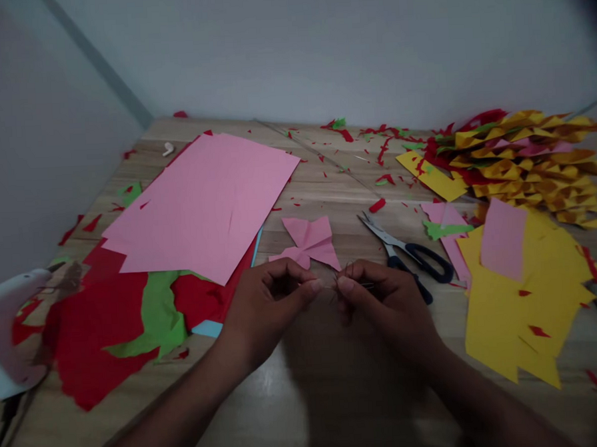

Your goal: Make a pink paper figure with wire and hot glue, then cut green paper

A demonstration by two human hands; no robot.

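Forearms (175, 411) enter along the bottom edge; left hand (263, 309) and right hand (397, 305) each pinch a thin strand (328, 287) mid-frame, below the pink cutout (315, 236). Fingertips kept close should ease its loops without kinks.

Left hand (265, 308), right hand (390, 302) pinching thin strand (328, 288).

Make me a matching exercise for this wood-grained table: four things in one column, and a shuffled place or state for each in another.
Column one
1. Pink four-lobed paper cut-out
2. Dark-handled metal scissors
3. White corded tool
4. Small pink paper rectangle

Column two
A. At the picture's left edge
B. Lying on yellow paper sheets
C. Blades slightly parted
D. Partly hidden by the left hand

Pairs: 1-D, 2-C, 3-A, 4-B.
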